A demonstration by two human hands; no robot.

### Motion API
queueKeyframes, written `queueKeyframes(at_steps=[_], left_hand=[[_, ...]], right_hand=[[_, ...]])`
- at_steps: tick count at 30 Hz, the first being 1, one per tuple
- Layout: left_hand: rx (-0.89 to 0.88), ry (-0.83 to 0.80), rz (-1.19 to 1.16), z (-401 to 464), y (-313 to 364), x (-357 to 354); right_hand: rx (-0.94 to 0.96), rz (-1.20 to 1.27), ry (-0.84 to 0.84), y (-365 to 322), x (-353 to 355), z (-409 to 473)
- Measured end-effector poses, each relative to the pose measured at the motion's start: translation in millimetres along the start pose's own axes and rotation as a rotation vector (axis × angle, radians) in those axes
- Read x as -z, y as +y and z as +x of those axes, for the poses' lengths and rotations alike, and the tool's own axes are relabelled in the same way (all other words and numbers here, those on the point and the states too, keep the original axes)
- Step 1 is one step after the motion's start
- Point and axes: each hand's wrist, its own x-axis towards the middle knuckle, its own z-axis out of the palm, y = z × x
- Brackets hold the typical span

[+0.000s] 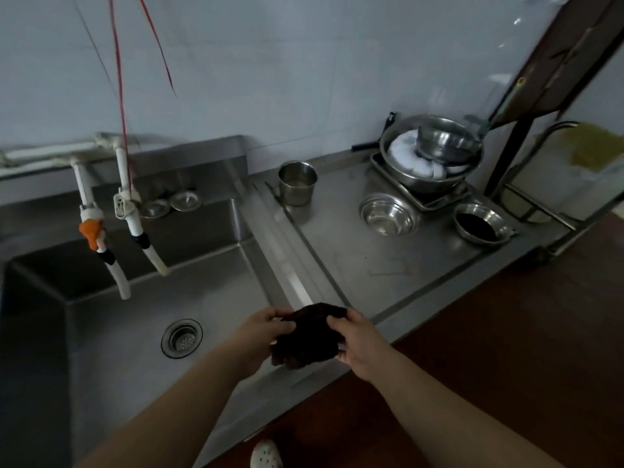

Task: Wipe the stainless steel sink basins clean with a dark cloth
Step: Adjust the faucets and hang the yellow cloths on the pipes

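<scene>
- Head view, step in hand: the dark cloth (305,336) is held up between both hands above the near right corner of the sink basin (141,332), over its front rim. It looks bunched, not pressed to any steel, so I judge the wiping itself not yet begun; this is the readying of the cloth.
- Left hand (261,336): grip closed on the cloth's left edge, fingers curled over the top of it.
- Right hand (354,342): grip closed on the cloth's right edge, thumb on top, fingers under.
- Next move, as I judge it: bring the cloth down into the basin, flatten it against floor or wall, and keep clear of the hoses hanging at the basin's back.
- Sink basin: deep, stainless, seemingly holding no dishes or standing water; drain strainer (181,337) set in its floor, left of the cloth.
- Two white hoses hang over the basin's back left; one carries an orange fitting (90,233).
- Two round strainer lids (169,204) sit on the ledge behind the basin.
- Bench (354,261), right of the basin, carries the containers:
- Steel cup (297,184), nearest the basin; contents too dim to tell.
- Small steel bowl (388,219), farther right, appears empty.
- Shallow steel dish (481,224), right again, holds something dark.
- Large steel basin (398,167) on a tray (435,201) at the back, holding something white and a smaller steel bowl (442,140).
</scene>
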Motion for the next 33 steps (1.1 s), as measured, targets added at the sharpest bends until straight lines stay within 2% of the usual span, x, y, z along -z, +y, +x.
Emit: queueKeyframes(at_steps=[5,13,19,24,28,31,33], left_hand=[[0.063,-0.02,-0.071,39,2,7],[0.081,0.274,-0.059,85,-17,7],[0.135,0.342,-0.097,90,-36,8],[0.086,0.318,0.022,95,-44,-12],[-0.001,0.397,0.221,106,-48,-35],[0.025,0.475,0.434,109,-52,-43],[0.052,0.514,0.467,108,-55,-44]], right_hand=[[0.023,-0.121,0.078,-15,6,38],[0.023,-0.478,0.11,-13,14,97],[0.015,-0.636,0.038,-17,32,129],[0.029,-0.628,-0.028,-26,44,141],[0.057,-0.691,-0.069,-33,58,149],[0.017,-0.729,-0.201,-37,61,154],[-0.009,-0.745,-0.241,-41,61,158]])
